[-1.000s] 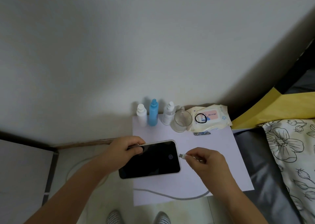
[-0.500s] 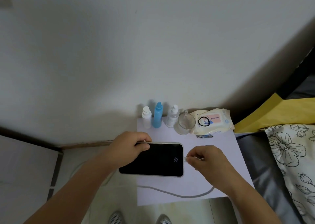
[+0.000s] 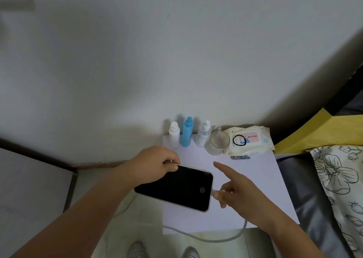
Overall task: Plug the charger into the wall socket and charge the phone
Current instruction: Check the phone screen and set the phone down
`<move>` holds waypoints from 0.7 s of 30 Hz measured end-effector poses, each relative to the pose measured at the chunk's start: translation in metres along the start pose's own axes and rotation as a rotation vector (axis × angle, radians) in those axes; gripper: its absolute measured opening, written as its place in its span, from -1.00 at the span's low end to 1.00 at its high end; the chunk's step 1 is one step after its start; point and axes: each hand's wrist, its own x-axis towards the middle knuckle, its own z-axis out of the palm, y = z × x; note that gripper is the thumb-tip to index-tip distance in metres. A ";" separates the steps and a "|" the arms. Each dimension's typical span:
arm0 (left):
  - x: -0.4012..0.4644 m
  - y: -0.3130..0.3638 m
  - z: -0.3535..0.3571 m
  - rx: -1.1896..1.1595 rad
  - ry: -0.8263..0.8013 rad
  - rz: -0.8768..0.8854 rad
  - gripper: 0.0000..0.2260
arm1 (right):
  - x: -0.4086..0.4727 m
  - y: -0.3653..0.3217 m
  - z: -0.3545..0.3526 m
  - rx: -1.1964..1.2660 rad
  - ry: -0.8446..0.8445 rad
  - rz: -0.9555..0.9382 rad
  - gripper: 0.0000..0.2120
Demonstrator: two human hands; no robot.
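This is looking like a bedroom in a home. A bed with a flower-printed pillow point(image 3: 337, 171) and dark grey sheet point(image 3: 306, 195) is lying along the right edge of the frame, just beside a small white counter point(image 3: 245, 208) standing against a plain wall point(image 3: 137, 61). Toiletries are lining the counter's far edge: three small bottles point(image 3: 186, 132), a clear cup point(image 3: 219, 142) and a pack of wet wipes point(image 3: 250, 140) with a black hair tie point(image 3: 239, 140) resting on it.
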 end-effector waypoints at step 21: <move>0.004 0.018 -0.011 -0.130 0.141 0.122 -0.81 | -0.005 0.005 0.016 0.485 -0.089 0.013 -0.71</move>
